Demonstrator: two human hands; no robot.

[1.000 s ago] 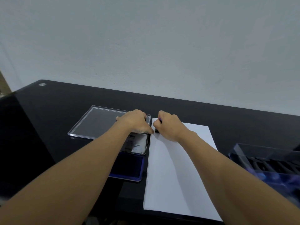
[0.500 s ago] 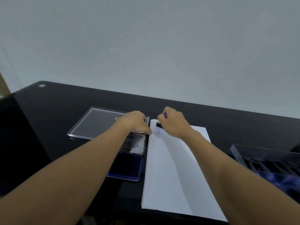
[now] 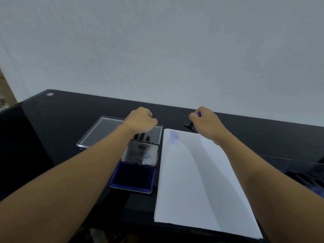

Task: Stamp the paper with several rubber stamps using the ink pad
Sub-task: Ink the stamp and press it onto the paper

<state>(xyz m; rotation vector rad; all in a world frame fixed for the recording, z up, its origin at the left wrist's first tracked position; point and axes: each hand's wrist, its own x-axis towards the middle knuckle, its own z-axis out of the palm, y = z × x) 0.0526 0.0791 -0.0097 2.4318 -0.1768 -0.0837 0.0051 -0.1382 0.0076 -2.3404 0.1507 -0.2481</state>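
White paper (image 3: 196,181) near table's (image 3: 70,111) front edge, right hand (image 3: 206,123) grasping stamp (image 3: 190,125) just past its far edge, left hand (image 3: 140,120) clenched empty over clear tray (image 3: 105,130), open pad (image 3: 133,178) beside paper's left edge

Office-style desk setting: glossy black desktop (image 3: 70,116) across lower frame, round metal cable grommet (image 3: 50,94) at its upper-left corner. Upper half: plain pale grey wall (image 3: 157,50). Centre: open blue ink pad with silver metal lid (image 3: 133,179), beside it white paper sheet (image 3: 201,190) with purple "AMENDED" and "SAMPLE" imprints at top left.
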